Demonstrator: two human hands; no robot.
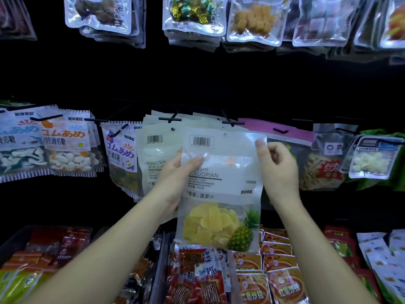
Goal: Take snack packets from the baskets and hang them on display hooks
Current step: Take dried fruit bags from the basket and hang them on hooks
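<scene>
- A pineapple packet (221,189) is being held up in the middle of the rack, in front of the middle row of hooks.
- Its top edge is sitting just under a black hook (232,122), and its bottom edge is hanging over the baskets (160,270).
- The packet is showing a barcode at the top, the letters "OLUOPIAN", "100克" and "菠萝片". Yellow slices and a pineapple picture are showing at the bottom.
- The left hand (175,183) is gripping the packet's left edge. Its thumb is pressing flat on the front, and its other fingers are hiding behind the packet.
- The right hand (278,170) is pinching the top right edge between the thumb and a finger. Its other fingers are curling in toward the palm.
- Both arms are reaching up and forward from the bottom of the view, with bare forearms.
- A white packet (151,154) is hanging just behind on the left, showing a barcode and the word "LINGSHI".
- Gummy packets (65,145) are hanging further left, showing "ゴムあめ" in big orange letters.
- Clear bags of gold and green wrapped candy (192,12) are hanging along the top row of the rack.
- Red packets (192,273) are lying in the baskets along the bottom edge.
</scene>
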